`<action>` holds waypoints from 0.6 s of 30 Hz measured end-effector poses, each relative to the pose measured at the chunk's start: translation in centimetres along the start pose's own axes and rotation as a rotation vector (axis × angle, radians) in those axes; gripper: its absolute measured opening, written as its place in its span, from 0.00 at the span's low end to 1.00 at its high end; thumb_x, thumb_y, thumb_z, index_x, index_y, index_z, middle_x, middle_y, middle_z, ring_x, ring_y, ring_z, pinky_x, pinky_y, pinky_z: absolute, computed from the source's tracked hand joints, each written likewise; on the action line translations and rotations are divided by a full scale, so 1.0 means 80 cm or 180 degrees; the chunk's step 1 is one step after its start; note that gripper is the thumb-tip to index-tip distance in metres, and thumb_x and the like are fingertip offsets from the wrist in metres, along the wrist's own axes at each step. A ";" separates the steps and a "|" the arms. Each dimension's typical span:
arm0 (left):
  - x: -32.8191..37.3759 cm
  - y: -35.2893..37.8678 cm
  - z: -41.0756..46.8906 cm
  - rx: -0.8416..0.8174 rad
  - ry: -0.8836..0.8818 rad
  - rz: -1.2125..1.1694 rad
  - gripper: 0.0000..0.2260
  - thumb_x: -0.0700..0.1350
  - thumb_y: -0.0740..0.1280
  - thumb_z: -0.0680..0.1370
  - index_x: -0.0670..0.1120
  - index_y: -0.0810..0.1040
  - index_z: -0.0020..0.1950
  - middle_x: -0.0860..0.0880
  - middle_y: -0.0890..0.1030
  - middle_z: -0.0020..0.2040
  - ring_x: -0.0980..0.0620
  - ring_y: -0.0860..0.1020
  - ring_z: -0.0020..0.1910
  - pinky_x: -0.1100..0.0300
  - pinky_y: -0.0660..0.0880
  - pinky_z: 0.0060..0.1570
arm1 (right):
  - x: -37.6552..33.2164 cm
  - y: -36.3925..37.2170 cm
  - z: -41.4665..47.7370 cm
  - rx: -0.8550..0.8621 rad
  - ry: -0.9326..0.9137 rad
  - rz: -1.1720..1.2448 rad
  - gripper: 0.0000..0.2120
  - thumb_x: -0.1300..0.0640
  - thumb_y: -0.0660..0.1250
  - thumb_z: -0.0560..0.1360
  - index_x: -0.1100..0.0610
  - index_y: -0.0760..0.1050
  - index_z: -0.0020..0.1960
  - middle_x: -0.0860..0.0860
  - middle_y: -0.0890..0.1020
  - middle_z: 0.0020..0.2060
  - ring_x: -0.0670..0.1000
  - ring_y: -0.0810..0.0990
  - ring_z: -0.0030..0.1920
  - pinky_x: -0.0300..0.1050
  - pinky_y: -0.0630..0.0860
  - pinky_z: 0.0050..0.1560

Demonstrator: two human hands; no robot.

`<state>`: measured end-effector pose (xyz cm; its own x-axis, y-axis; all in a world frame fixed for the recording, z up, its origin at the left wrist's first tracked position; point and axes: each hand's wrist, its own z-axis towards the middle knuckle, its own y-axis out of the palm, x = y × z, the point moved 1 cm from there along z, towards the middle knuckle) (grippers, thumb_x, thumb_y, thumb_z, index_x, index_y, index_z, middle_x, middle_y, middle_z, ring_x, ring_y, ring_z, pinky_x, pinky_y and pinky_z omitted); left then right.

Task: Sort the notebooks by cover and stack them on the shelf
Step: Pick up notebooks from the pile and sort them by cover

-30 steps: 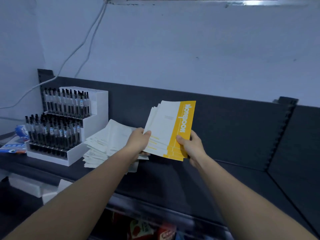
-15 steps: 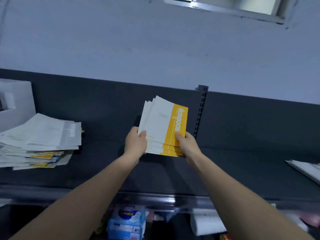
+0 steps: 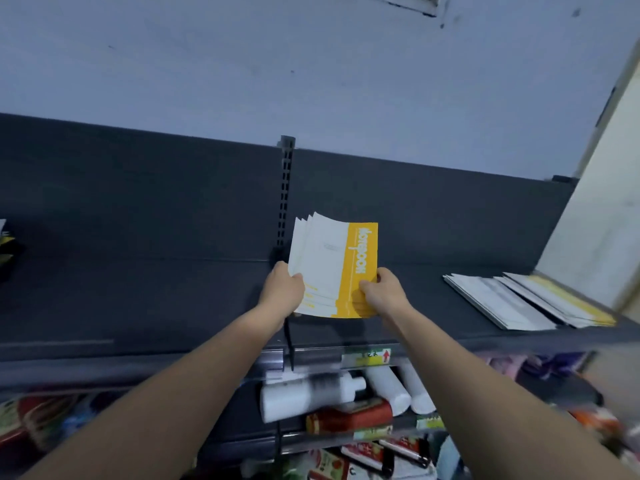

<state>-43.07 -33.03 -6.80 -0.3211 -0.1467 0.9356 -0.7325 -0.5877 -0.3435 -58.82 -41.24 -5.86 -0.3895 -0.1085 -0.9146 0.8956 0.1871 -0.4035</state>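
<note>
I hold a fanned bundle of several white notebooks with a yellow spine band (image 3: 332,265) above the dark shelf (image 3: 173,299). My left hand (image 3: 282,289) grips the bundle's lower left edge. My right hand (image 3: 379,292) grips its lower right corner, thumb on the yellow band. Two stacks lie flat at the shelf's right end: white-and-grey notebooks (image 3: 498,301) and, beside them, yellow-banded notebooks (image 3: 561,301).
A slotted upright post (image 3: 285,188) divides the shelf's dark back panel just behind the bundle. A pale wall or pillar (image 3: 602,209) closes the right end. Below the shelf edge lie white bottles (image 3: 311,393), red packets and pens.
My view and both hands have swung to the right along the shelf with the bundle. The pen display and mixed pile left the frame; the two sorted stacks came into view on the right.
</note>
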 end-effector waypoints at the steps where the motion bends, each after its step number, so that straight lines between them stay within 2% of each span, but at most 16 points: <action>1: 0.004 0.015 0.001 -0.0080 -0.0009 0.0036 0.10 0.42 0.55 0.81 0.40 0.70 0.60 0.44 0.75 0.57 0.45 0.76 0.50 0.53 0.76 0.40 | 0.007 -0.012 0.005 0.0032 0.0055 -0.0025 0.05 0.64 0.58 0.77 0.57 0.66 0.43 0.55 0.73 0.41 0.55 0.73 0.42 0.51 0.73 0.43; 3: 0.010 0.043 0.007 -0.0246 -0.0021 0.0096 0.11 0.43 0.56 0.81 0.40 0.70 0.60 0.45 0.74 0.58 0.44 0.76 0.52 0.57 0.75 0.34 | 0.020 -0.034 0.017 0.0128 0.0127 -0.0077 0.04 0.64 0.58 0.77 0.58 0.67 0.44 0.55 0.74 0.42 0.55 0.73 0.42 0.50 0.73 0.44; 4: 0.011 0.057 0.013 -0.0300 -0.0003 0.0149 0.11 0.43 0.57 0.81 0.40 0.71 0.60 0.45 0.75 0.57 0.43 0.76 0.51 0.57 0.74 0.35 | 0.027 -0.045 0.023 0.0172 0.0143 -0.0110 0.03 0.64 0.58 0.77 0.59 0.69 0.46 0.56 0.74 0.43 0.55 0.74 0.43 0.51 0.74 0.45; 7: 0.013 0.094 0.029 -0.0424 0.0034 0.0310 0.10 0.44 0.59 0.80 0.39 0.73 0.55 0.44 0.77 0.53 0.46 0.74 0.43 0.59 0.70 0.34 | 0.045 -0.072 0.043 0.0306 0.0230 -0.0235 0.07 0.64 0.59 0.77 0.62 0.72 0.53 0.56 0.76 0.46 0.55 0.75 0.45 0.53 0.76 0.50; 9: 0.015 0.118 0.039 -0.0531 0.0040 0.0377 0.08 0.42 0.59 0.78 0.39 0.73 0.52 0.43 0.78 0.52 0.47 0.73 0.40 0.59 0.69 0.35 | 0.057 -0.087 0.054 0.0356 0.0279 -0.0350 0.06 0.65 0.59 0.77 0.60 0.72 0.53 0.55 0.77 0.47 0.55 0.75 0.46 0.50 0.74 0.47; 14: 0.025 0.175 0.050 -0.0798 0.0049 0.0616 0.11 0.37 0.58 0.75 0.42 0.75 0.55 0.46 0.78 0.53 0.44 0.77 0.51 0.58 0.72 0.42 | 0.082 -0.125 0.078 0.0400 0.0434 -0.0567 0.11 0.66 0.58 0.76 0.63 0.73 0.57 0.56 0.78 0.49 0.54 0.75 0.46 0.46 0.73 0.47; 18: 0.030 0.216 0.051 -0.0876 0.0049 0.0754 0.11 0.36 0.59 0.74 0.42 0.74 0.55 0.46 0.78 0.53 0.45 0.76 0.48 0.58 0.72 0.40 | 0.108 -0.151 0.097 0.0421 0.0572 -0.0535 0.12 0.66 0.57 0.74 0.64 0.73 0.56 0.59 0.81 0.52 0.55 0.76 0.45 0.46 0.74 0.45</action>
<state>-54.01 -46.79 -10.16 -0.5087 -0.2400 0.8268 -0.7701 -0.3024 -0.5616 -71.36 -52.01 -8.67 -0.5563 0.0500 -0.8295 0.8309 0.0508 -0.5542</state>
